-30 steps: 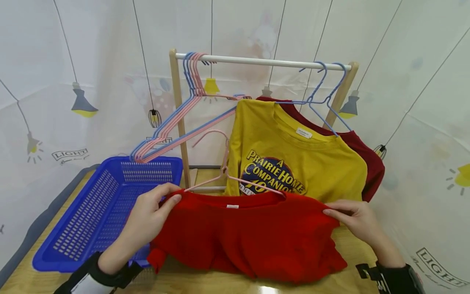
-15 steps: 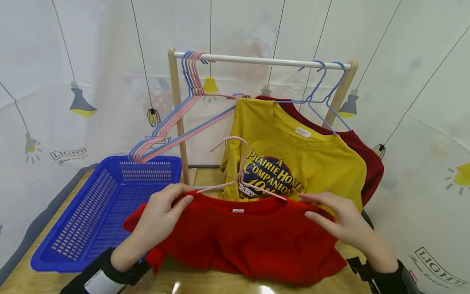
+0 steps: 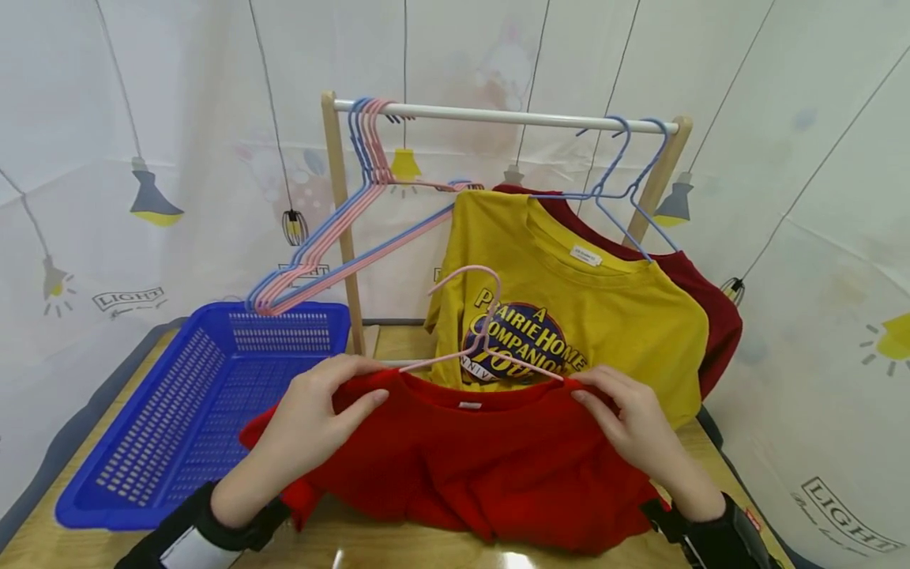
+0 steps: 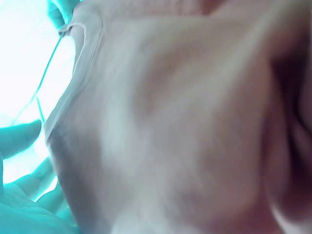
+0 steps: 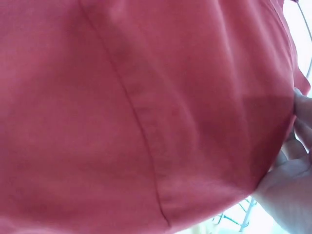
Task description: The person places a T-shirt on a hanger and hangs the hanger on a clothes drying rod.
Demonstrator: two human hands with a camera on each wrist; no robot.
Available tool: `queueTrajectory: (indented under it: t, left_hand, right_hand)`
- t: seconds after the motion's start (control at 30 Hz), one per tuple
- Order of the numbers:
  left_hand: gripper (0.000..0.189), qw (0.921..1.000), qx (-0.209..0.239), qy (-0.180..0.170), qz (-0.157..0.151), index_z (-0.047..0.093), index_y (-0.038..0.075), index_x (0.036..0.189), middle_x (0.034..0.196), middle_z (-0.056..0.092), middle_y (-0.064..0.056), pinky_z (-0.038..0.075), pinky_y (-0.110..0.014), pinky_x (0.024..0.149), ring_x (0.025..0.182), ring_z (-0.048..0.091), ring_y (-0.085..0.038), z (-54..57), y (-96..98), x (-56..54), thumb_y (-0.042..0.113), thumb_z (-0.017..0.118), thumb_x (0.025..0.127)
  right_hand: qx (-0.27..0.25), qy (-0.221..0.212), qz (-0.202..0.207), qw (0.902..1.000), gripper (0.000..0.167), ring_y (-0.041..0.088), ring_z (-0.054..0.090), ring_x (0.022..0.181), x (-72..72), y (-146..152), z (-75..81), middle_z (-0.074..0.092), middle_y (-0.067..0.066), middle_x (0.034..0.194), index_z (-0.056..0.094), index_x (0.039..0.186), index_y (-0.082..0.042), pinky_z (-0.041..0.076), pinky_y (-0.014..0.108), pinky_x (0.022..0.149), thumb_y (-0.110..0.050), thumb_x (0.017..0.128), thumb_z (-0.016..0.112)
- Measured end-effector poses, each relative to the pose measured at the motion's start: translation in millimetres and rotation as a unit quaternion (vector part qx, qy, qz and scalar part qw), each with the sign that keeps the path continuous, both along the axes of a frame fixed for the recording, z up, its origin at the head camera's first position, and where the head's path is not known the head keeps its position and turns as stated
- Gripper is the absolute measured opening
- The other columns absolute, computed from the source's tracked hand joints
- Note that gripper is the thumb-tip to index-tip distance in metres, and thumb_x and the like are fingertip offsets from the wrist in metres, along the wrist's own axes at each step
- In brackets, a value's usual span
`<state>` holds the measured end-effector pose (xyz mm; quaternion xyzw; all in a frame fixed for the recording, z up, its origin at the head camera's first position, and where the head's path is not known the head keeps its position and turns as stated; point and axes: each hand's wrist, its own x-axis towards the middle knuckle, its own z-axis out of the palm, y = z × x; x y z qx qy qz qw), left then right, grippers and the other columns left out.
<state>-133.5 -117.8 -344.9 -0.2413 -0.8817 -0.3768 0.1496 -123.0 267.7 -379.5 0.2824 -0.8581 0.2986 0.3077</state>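
A red T-shirt point(image 3: 490, 458) hangs over the table with a pink hanger point(image 3: 486, 332) in its neck opening, the hook standing up above the collar. My left hand point(image 3: 313, 427) holds the shoulder left of the collar, thumb on the near side. On the other side, my right hand point(image 3: 633, 419) pinches the shoulder close to the hanger's arm. In the left wrist view the cloth point(image 4: 161, 122) fills most of the frame, beside the thumb. The right wrist view shows fingers point(image 5: 302, 109) at the cloth's edge. The hanger's ends are hidden inside the shirt.
Behind stands a rack with a white rail point(image 3: 498, 114). Several blue and pink hangers point(image 3: 320, 229) hang at its left; a yellow T-shirt point(image 3: 569, 292) and a dark red shirt point(image 3: 721, 324) hang at its right. A blue basket point(image 3: 135, 427) sits left on the wooden table point(image 3: 398, 545).
My right hand has moved left along the shoulder, from the sleeve to near the collar. My left hand has shifted slightly right. The pink hanger has moved right and a little lower.
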Motion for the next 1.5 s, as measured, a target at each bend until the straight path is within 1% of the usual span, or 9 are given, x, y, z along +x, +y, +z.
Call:
queueTrajectory:
  t: [0.37,0.5,0.6,0.77,0.9,1.07,1.23,1.37,1.5]
  left_hand:
    - [0.040,0.9978,-0.030,-0.047,0.036,0.065,0.014,0.130,0.125,0.071,-0.010,0.058,-0.050,0.089,0.110,0.069,-0.030,6.7,-32.6,7.2,0.015,0.075,0.091]
    - [0.044,0.9954,-0.056,-0.065,0.045,0.063,0.014,0.133,0.121,0.072,-0.016,0.057,-0.030,0.065,0.083,0.068,-0.022,7.1,-42.7,6.3,0.008,0.074,0.090]
    - [0.040,0.9942,-0.062,-0.059,0.065,0.066,0.014,0.128,0.111,0.076,-0.015,0.052,-0.026,0.060,0.076,0.066,-0.018,8.3,-47.1,6.1,0.003,0.072,0.090]
    - [0.032,0.9931,-0.059,-0.053,0.087,0.070,0.012,0.121,0.101,0.078,-0.013,0.061,-0.047,0.077,0.088,0.075,-0.029,10.8,-50.6,5.8,0.002,0.072,0.090]
    - [0.029,0.9915,-0.061,-0.068,0.093,0.071,0.010,0.119,0.101,0.078,-0.014,0.060,-0.052,0.081,0.091,0.075,-0.032,10.6,-51.3,4.5,0.004,0.072,0.091]
    - [0.024,0.9896,-0.080,-0.082,0.087,0.072,0.008,0.115,0.101,0.078,-0.013,0.061,-0.049,0.080,0.085,0.074,-0.027,8.8,-50.5,3.3,0.007,0.073,0.091]
    - [0.033,0.9900,-0.077,-0.090,0.077,0.066,0.008,0.125,0.105,0.076,-0.013,0.062,-0.044,0.075,0.085,0.072,-0.021,6.7,-47.8,6.0,0.018,0.072,0.094]
    - [0.044,0.9888,-0.064,-0.125,0.050,0.057,0.005,0.134,0.108,0.075,-0.014,0.062,-0.036,0.069,0.085,0.074,-0.020,2.7,-42.9,11.4,0.025,0.069,0.096]
    - [0.040,0.9816,-0.046,-0.183,0.029,0.056,0.007,0.131,0.105,0.075,-0.011,0.061,-0.032,0.064,0.081,0.073,-0.015,-2.3,-35.9,14.5,0.025,0.069,0.097]
  right_hand:
    - [-0.039,0.029,-0.032,0.9983,0.037,0.005,0.063,0.082,-1.3,8.5,-6.5,0.073,0.004,0.092,0.074,0.105,-0.007,0.046,0.004,0.086,0.016,0.076,0.075]
    - [-0.046,0.040,-0.046,0.9971,0.035,0.001,0.063,0.085,-0.4,13.0,-4.6,0.074,0.007,0.092,0.075,0.104,-0.004,0.045,0.003,0.089,0.017,0.076,0.075]
    - [-0.046,0.047,-0.054,0.9964,0.034,-0.002,0.062,0.087,0.3,16.6,-2.3,0.074,0.009,0.092,0.075,0.104,-0.003,0.044,0.002,0.089,0.017,0.076,0.074]
    - [-0.046,0.046,-0.063,0.9959,0.034,-0.003,0.060,0.086,0.5,21.0,0.3,0.073,0.010,0.092,0.074,0.104,-0.002,0.043,0.001,0.090,0.018,0.076,0.074]
    - [-0.048,0.050,-0.062,0.9957,0.034,-0.004,0.060,0.088,-0.4,22.5,0.2,0.073,0.011,0.093,0.074,0.103,-0.002,0.043,0.001,0.092,0.018,0.076,0.074]
    - [-0.045,0.057,-0.071,0.9948,0.033,-0.005,0.060,0.091,-0.2,22.6,-0.2,0.074,0.011,0.094,0.074,0.103,-0.002,0.041,0.001,0.093,0.017,0.076,0.074]
    - [-0.049,0.068,-0.091,0.9923,0.030,-0.009,0.057,0.090,2.0,21.9,2.1,0.073,0.013,0.093,0.073,0.102,0.000,0.041,0.000,0.091,0.017,0.077,0.074]
    - [-0.063,0.078,-0.109,0.9890,0.027,-0.010,0.052,0.084,3.7,22.1,6.7,0.072,0.014,0.091,0.073,0.101,0.002,0.042,0.001,0.082,0.017,0.079,0.072]
    - [-0.072,0.077,-0.130,0.9858,0.026,-0.009,0.048,0.079,4.6,22.9,9.9,0.072,0.015,0.091,0.073,0.103,0.002,0.041,0.002,0.076,0.016,0.081,0.071]
